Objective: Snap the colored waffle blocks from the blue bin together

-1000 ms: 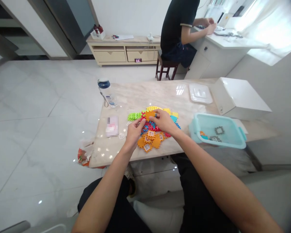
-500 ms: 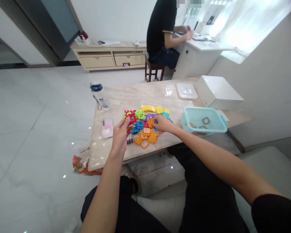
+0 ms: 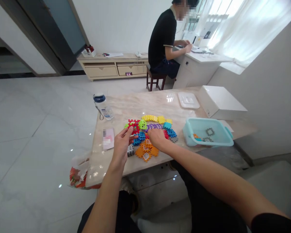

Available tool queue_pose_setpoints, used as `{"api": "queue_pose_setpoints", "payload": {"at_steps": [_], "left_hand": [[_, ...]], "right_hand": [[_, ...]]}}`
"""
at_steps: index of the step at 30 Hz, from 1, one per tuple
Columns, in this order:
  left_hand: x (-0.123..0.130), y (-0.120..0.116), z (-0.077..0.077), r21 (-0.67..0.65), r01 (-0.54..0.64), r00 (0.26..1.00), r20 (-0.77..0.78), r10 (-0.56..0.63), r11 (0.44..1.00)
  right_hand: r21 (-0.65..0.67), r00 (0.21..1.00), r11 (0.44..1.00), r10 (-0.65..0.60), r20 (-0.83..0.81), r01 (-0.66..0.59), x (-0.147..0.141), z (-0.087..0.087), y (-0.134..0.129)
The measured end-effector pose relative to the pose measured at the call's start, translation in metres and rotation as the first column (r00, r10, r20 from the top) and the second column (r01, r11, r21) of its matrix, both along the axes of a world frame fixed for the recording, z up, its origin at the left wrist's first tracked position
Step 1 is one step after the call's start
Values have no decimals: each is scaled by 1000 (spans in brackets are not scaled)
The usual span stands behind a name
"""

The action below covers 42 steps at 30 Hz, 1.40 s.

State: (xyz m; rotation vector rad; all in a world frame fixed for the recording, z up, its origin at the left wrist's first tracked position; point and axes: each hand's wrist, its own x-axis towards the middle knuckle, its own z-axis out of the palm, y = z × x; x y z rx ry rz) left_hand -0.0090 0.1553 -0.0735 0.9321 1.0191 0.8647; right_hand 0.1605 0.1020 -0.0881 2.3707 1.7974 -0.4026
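Marble-topped table [image 3: 140, 106] on polished pale floor tiles, bright curtained window off to the far right; all positions here are taken from this table. Across its near middle lies a loose heap of interlocking plastic toy tiles [image 3: 154, 127] in red, yellow, green, blue, purple and orange (the orange ones, closest to the front edge, carry small printed window panels). Left hand [image 3: 122, 145] stands at the heap's left side, fingers [image 3: 128, 132] spread wide, their tips just beside a red tile [image 3: 133, 126], nothing visibly held. A small grey-and-white tile [image 3: 130, 150] lies just beside that hand. Right hand [image 3: 157, 138] is over the heap's middle, fingers curled down and close together on the tiles; whether they grip one, I cannot tell, since the hand covers them. At the table's right end sits a pale teal plastic tub [image 3: 196, 131] with a few grey and orange tiles inside; past it are a translucent white lid [image 3: 188, 100] and a white box [image 3: 220, 102]. At the left end stand a water bottle [image 3: 103, 106] and a blurred pink card [image 3: 108, 139]. Beyond the table, a seated person [image 3: 162, 38] works at a white desk [image 3: 199, 68], on a dark wooden stool [image 3: 156, 79].
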Motion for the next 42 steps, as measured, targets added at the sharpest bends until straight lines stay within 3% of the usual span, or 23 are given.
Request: {"api": "queue_pose_setpoints", "payload": {"at_steps": [9, 19, 22, 24, 26, 29, 32, 34, 37, 42], "left_hand": [[-8, -5, -14, 22, -33, 999, -29, 34, 999], [-6, -7, -13, 26, -10, 998, -63, 11, 1000], [-3, -6, -13, 23, -2, 998, -65, 3, 1000], [0, -5, -13, 27, 10, 998, -69, -8, 1000], [3, -4, -14, 33, 22, 997, -79, -19, 999], [7, -4, -15, 42, 32, 995, -96, -28, 999], [10, -4, -17, 51, 41, 994, -103, -36, 998], [12, -4, -19, 61, 48, 994, -103, -42, 997], [13, -4, -22, 69, 51, 992, -115, -42, 996], [16, -2, -25, 40, 73, 988, -136, -67, 996]], "right_hand": [[-48, 998, 998, 51, 25, -50, -19, -10, 5], [-76, 998, 996, 32, -60, -37, -6, -9, 1], [-1, 994, 1000, 16, -108, -16, 6, 0, -1], [104, 970, 994, 2, -241, 24, 18, 9, -3], [175, 885, 979, -16, -465, 109, 31, 16, -6], [173, 603, 942, -39, -797, 289, 49, 20, -11], [109, 300, 868, -48, -953, 484, 60, 19, -13], [48, 173, 826, -60, -983, 561, 64, 20, -14], [22, 125, 800, -67, -990, 599, 67, 25, -15], [154, 277, 753, -39, -960, 640, 78, 26, -22]]}}
